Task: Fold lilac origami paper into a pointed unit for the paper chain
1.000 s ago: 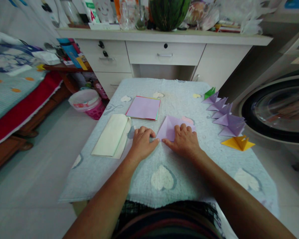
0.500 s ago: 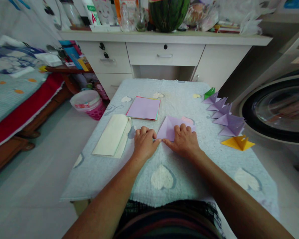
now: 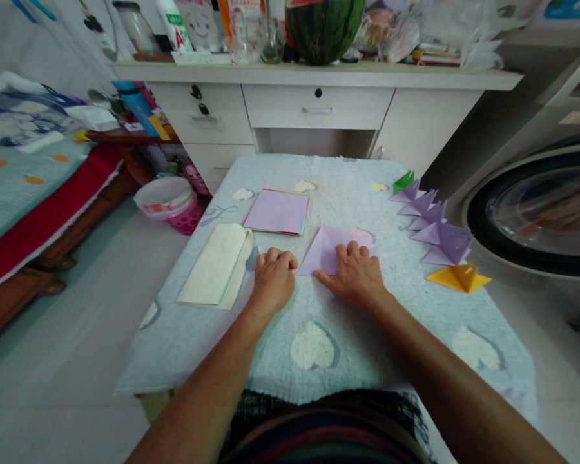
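Observation:
A folded piece of lilac origami paper (image 3: 321, 250) lies on the cloth-covered table, its left corner pointed. My right hand (image 3: 356, 272) rests on its right part and holds it down, thumb stretched out along the lower edge and fingers slightly bent. Just left of the pointed corner is my left hand (image 3: 274, 278), closed with its fingers curled in and its thumb mostly hidden; it seems apart from the paper. Behind lies a stack of square coloured paper (image 3: 278, 211), lilac on top. A folded cream sheet (image 3: 215, 264) is left of my left hand.
Along the table's right side stand several folded paper figures: a green one (image 3: 405, 181), lilac ones (image 3: 447, 241) and a yellow one (image 3: 459, 277). The tablecloth (image 3: 367, 361) has heart patterns. Beyond are a white cabinet (image 3: 319, 106), a pink bin (image 3: 174, 206) and a washing machine (image 3: 536, 206).
My left hand has moved slightly left, off the paper's left corner, and its thumb has drawn in. My right hand stays on the paper. The view has shifted slightly.

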Demonstrator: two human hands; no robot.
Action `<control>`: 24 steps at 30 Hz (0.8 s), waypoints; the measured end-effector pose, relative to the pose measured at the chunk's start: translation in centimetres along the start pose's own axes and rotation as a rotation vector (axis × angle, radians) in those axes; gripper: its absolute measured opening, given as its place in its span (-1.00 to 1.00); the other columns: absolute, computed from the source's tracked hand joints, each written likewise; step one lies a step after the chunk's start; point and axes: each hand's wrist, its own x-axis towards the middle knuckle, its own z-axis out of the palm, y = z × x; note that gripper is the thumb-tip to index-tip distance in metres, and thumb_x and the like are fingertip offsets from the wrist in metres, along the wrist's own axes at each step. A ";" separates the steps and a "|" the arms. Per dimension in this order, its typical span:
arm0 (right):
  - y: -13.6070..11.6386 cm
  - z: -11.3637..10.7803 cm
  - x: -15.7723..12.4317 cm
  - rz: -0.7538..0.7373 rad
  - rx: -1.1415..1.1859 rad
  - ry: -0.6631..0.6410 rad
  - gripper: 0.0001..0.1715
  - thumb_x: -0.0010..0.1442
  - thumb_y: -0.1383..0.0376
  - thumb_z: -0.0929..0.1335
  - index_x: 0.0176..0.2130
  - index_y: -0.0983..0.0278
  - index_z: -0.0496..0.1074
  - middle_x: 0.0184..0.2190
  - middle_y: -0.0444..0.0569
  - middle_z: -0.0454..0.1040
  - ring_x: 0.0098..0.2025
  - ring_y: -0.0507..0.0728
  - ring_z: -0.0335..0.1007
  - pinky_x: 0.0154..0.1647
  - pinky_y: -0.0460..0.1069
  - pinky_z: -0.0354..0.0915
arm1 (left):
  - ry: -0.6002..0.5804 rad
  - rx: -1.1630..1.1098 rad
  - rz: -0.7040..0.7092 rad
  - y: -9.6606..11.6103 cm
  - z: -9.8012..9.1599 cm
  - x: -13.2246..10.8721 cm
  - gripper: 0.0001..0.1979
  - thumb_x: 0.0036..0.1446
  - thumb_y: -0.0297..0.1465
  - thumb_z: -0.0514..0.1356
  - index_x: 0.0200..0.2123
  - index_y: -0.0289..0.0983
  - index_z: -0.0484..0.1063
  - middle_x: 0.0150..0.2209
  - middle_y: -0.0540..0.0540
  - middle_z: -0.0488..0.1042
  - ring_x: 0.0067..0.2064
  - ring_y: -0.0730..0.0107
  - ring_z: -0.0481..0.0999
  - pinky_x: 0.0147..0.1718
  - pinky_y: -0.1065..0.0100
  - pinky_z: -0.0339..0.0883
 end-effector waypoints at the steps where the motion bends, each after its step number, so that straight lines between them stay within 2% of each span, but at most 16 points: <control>1: 0.0 0.0 0.0 -0.001 0.001 0.001 -0.16 0.15 -0.29 0.15 0.02 0.32 0.29 -0.01 0.26 0.31 0.02 0.41 0.23 -0.09 0.24 0.23 | 0.001 -0.008 0.000 -0.1 0.0 0.0 -0.82 0.06 -0.60 0.08 -0.34 -0.20 0.34 -0.23 -0.08 0.39 -0.04 0.20 0.35 0.01 0.12 0.15; 4: -0.1 0.0 0.0 -0.004 0.000 0.010 -0.15 0.15 -0.29 0.14 0.02 0.33 0.29 -0.02 0.26 0.31 0.01 0.42 0.23 -0.10 0.25 0.23 | 0.009 -0.035 -0.011 -0.3 0.0 0.1 -0.73 -0.01 -0.67 0.02 -0.32 -0.21 0.33 -0.22 -0.09 0.39 -0.04 0.22 0.35 0.01 0.15 0.16; 6: -0.1 0.0 -0.1 -0.005 -0.001 0.011 -0.15 0.15 -0.29 0.13 0.02 0.34 0.29 -0.02 0.26 0.30 0.02 0.42 0.23 -0.10 0.25 0.23 | 0.026 -0.045 -0.020 -0.2 0.1 0.1 -0.77 0.03 -0.63 0.04 -0.31 -0.21 0.32 -0.23 -0.09 0.40 -0.04 0.22 0.35 0.02 0.15 0.16; 9: -0.1 0.0 0.0 0.001 -0.007 0.006 -0.15 0.16 -0.29 0.13 0.03 0.33 0.29 -0.01 0.27 0.30 0.02 0.42 0.23 -0.09 0.23 0.22 | 0.076 -0.022 -0.034 0.3 0.4 -0.1 -0.95 0.15 -0.39 0.14 -0.28 -0.21 0.33 -0.20 -0.10 0.38 -0.04 0.16 0.34 0.02 0.11 0.17; 12: -0.2 0.0 -0.1 0.004 -0.011 0.006 -0.15 0.17 -0.29 0.12 0.03 0.34 0.29 -0.01 0.28 0.30 0.01 0.41 0.24 -0.10 0.23 0.22 | 0.091 0.040 -0.056 0.9 0.7 -0.4 -0.76 0.14 -0.20 0.20 -0.23 -0.22 0.33 -0.16 -0.14 0.35 -0.03 0.07 0.31 -0.02 0.09 0.19; 16: -0.3 0.1 -0.2 0.004 -0.009 0.016 -0.18 0.19 -0.27 0.10 0.01 0.34 0.29 -0.02 0.28 0.31 0.01 0.41 0.23 -0.10 0.24 0.21 | 0.077 0.101 -0.064 1.4 0.9 -0.6 -0.72 0.12 -0.19 0.22 -0.19 -0.23 0.32 -0.15 -0.17 0.32 -0.02 0.00 0.26 -0.07 0.08 0.19; 24: 0.4 0.3 -0.6 -0.013 -0.009 0.030 -0.31 0.21 -0.18 0.18 0.01 0.31 0.27 -0.02 0.22 0.32 0.01 0.37 0.21 -0.08 0.18 0.17 | 0.051 0.116 -0.083 1.3 0.8 -0.5 -0.73 0.12 -0.21 0.21 -0.16 -0.21 0.31 -0.13 -0.14 0.30 -0.02 0.03 0.25 -0.08 0.12 0.18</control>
